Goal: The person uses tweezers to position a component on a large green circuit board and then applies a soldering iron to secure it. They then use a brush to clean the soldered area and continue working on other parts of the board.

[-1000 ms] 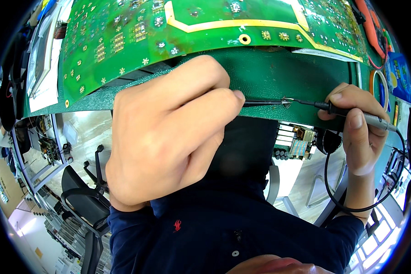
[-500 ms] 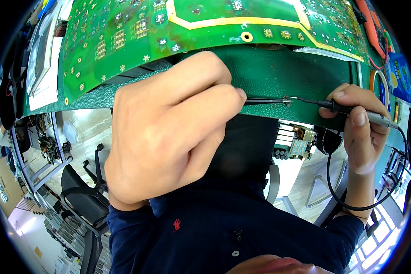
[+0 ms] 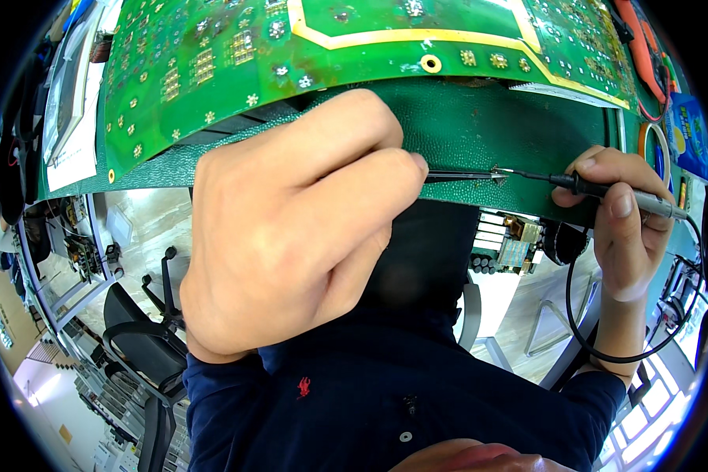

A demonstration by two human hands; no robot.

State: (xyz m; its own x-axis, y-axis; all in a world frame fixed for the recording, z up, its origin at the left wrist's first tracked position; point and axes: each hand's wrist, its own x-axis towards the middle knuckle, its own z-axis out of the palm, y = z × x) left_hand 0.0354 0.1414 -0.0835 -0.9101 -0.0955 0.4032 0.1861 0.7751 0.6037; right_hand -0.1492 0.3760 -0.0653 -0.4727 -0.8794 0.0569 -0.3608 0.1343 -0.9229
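Observation:
My left hand (image 3: 299, 228) is closed round a pair of dark tweezers (image 3: 462, 176), whose tips point right over the green mat (image 3: 480, 126). A tiny part (image 3: 497, 176) sits at those tips, too small to name. From the other side, my right hand (image 3: 628, 216) grips a soldering iron (image 3: 586, 186) like a pen, its thin tip at or very near the tiny part. Whether the tip touches it I cannot tell. My left fingers hide the rear of the tweezers.
Beyond my hands lies a large green circuit board (image 3: 354, 59), its near edge just past my left knuckles. Red-handled pliers (image 3: 643, 47), a roll of tape (image 3: 654, 145) and a blue packet (image 3: 688, 134) are at the right. The iron's black cable (image 3: 578, 326) loops beside my forearm.
Both hands and their tools have shifted very slightly to the right in the picture, and so has the near middle of the board. Both grips are the same.

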